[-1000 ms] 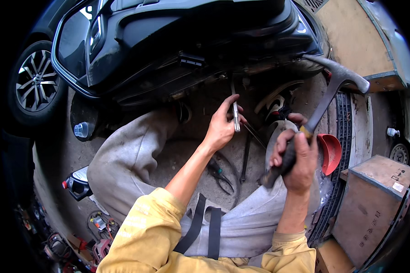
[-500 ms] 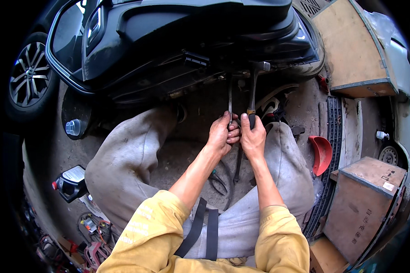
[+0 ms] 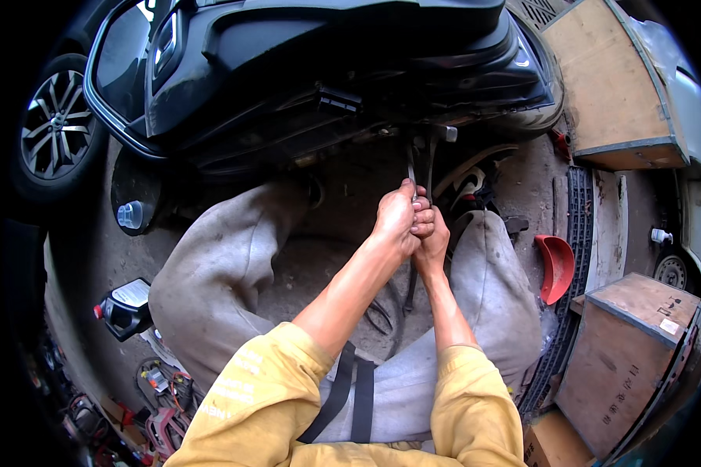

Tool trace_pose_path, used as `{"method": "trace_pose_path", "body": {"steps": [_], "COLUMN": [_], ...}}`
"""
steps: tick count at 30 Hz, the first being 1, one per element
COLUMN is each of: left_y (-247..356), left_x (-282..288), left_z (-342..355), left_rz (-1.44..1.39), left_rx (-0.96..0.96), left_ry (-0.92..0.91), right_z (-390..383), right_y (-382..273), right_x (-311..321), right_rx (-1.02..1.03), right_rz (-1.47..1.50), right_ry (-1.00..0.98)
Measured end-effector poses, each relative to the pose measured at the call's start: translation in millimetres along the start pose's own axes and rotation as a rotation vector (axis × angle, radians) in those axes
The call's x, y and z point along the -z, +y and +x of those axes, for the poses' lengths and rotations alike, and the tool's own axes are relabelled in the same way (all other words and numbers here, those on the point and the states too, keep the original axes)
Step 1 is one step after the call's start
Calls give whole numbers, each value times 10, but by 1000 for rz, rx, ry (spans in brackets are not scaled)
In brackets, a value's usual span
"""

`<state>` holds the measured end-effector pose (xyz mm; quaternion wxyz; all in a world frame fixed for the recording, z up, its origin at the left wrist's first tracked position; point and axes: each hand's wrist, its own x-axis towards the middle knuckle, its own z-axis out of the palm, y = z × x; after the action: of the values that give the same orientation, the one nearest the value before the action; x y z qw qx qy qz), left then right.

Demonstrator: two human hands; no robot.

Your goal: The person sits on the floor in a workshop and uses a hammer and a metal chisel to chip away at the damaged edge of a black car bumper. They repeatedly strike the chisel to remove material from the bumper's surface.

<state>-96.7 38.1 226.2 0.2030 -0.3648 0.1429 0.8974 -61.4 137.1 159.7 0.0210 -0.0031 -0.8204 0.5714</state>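
My left hand (image 3: pixel 401 214) is closed round a slim metal bar (image 3: pixel 411 159) that points up toward the lower edge of the dark car door (image 3: pixel 280 58). Close against it, my right hand (image 3: pixel 433 240) grips a hammer (image 3: pixel 431 175); its metal head (image 3: pixel 449 134) stands just below the door's edge, right of the bar's tip. Both hands touch, and the left one partly covers the right fingers and the hammer's grip. The bar's far end is in shadow, so its contact with the door cannot be made out. Pliers (image 3: pixel 378 317) lie on the floor between my legs.
A black bottle (image 3: pixel 126 310) with a red cap stands left of my leg. To the right lie a red curved scoop-like piece (image 3: pixel 554 269) and a black ribbed strip (image 3: pixel 579 226), beside wooden crates (image 3: pixel 627 358). A car wheel (image 3: pixel 58 124) is at far left.
The hammer has moved down, its head now lower beneath the door edge. My hands have come together, the left shifting right with the bar. The whole view has shifted slightly.
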Motion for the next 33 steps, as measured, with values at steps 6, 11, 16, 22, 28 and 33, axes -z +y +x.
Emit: {"method": "trace_pose_path", "body": {"steps": [6, 11, 16, 22, 28, 33], "left_y": [-52, -20, -8, -17, -51, -43], "left_x": [-42, -28, -18, 37, 38, 60], "left_z": [34, 53, 10, 9, 11, -80], "left_rz": [-17, -56, -10, 52, 46, 86], "left_rx": [8, 42, 64, 31, 4, 15], "left_ry": [-17, -24, -34, -15, -28, -6], "right_z": [-70, 66, 161, 252, 356, 8], "right_y": [-48, -65, -151, -619, -538, -208], "right_x": [89, 119, 181, 334, 336, 142], "right_rx": [-27, 17, -90, 106, 349, -76], "right_rz": [-48, -28, -137, 243, 113, -103], "right_ry": [144, 102, -10, 252, 274, 165]}}
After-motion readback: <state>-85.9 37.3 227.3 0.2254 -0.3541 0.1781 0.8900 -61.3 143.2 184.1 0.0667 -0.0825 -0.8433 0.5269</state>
